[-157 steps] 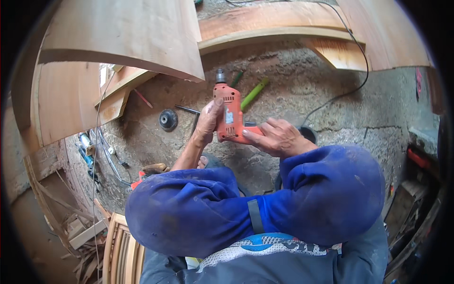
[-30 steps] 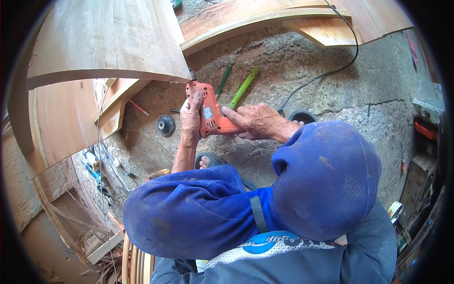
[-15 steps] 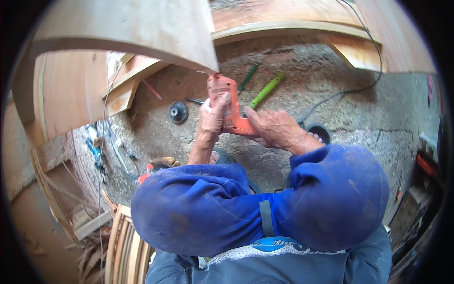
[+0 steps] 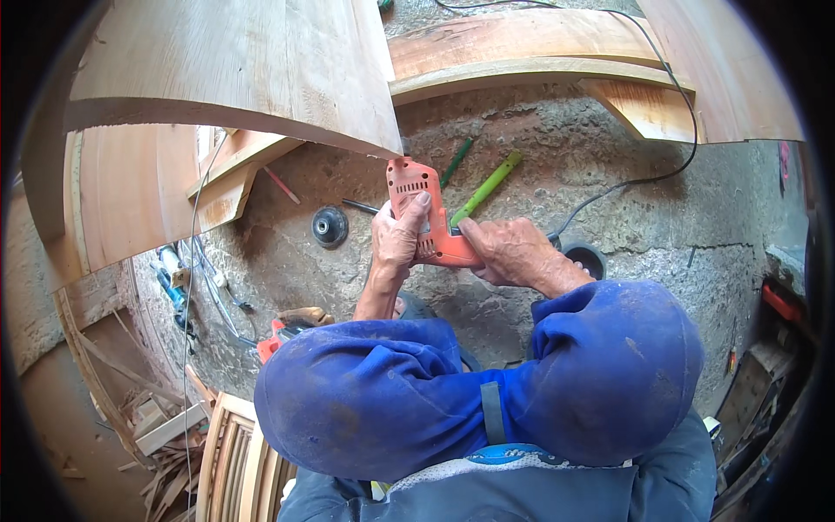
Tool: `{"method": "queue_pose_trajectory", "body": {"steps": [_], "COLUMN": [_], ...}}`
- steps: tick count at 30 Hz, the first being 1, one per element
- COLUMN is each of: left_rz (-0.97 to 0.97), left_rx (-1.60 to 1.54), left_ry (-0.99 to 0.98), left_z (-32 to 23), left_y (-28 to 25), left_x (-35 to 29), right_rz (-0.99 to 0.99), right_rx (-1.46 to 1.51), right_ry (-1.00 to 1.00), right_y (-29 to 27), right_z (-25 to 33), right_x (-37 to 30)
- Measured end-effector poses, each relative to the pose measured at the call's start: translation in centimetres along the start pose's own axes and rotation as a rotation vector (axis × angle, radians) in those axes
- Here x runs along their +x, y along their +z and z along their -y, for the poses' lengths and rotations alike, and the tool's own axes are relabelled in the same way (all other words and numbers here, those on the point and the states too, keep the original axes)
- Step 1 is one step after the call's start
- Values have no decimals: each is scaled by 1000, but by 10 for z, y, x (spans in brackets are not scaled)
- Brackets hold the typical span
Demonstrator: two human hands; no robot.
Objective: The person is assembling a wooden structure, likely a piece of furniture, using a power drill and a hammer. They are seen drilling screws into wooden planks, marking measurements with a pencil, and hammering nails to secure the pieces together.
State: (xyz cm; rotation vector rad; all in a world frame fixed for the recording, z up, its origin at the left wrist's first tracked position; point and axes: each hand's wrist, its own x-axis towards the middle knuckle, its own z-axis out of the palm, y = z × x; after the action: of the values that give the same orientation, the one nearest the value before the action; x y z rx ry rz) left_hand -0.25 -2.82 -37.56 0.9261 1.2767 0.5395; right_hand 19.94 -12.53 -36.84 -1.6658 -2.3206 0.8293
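Observation:
Both my hands are on an orange electric drill (image 4: 414, 187) with a pistol-shaped body and a dark cord. My left hand (image 4: 398, 230) wraps the body from the left, thumb laid along its top. Around the grip is my right hand (image 4: 513, 250), its thumb beside the trigger. The drill's front end meets the edge of a large curved wooden panel (image 4: 235, 65); the tip is mostly hidden there. Just beyond my hands, a bright green tube-like stick (image 4: 487, 187) and a dark green one (image 4: 456, 163) lie on the rough floor.
A round black disc pad (image 4: 330, 227) sits left of the drill. The black cord (image 4: 626, 183) runs right and up over a curved wooden beam (image 4: 531, 78). Blue tools (image 4: 171, 291) and wires lie left, near wood scraps (image 4: 170, 435) and stacked curved wooden strips (image 4: 239, 457).
The whole view has shifted, so the panel, drill and hands appear slightly lower. Both hands keep the same hold, and the drill stays at the panel's edge.

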Motion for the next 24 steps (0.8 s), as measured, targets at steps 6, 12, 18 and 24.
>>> {"method": "queue_pose_trajectory", "body": {"steps": [6, 12, 18, 24], "left_rz": [7, -34, -20, -28], "left_rx": [25, 60, 49, -6], "left_ry": [-20, -26, -32, -19], "left_z": [-8, -11, -15, -12], "left_y": [-5, -1, -3, 2], "left_x": [2, 1, 3, 6], "right_rz": [3, 53, 31, 51], "right_rx": [39, 49, 105, 85], "right_ry": [-12, -3, -45, -22], "right_y": [3, 6, -10, -4], "right_z": [7, 0, 0, -6], "right_x": [5, 6, 5, 9]}}
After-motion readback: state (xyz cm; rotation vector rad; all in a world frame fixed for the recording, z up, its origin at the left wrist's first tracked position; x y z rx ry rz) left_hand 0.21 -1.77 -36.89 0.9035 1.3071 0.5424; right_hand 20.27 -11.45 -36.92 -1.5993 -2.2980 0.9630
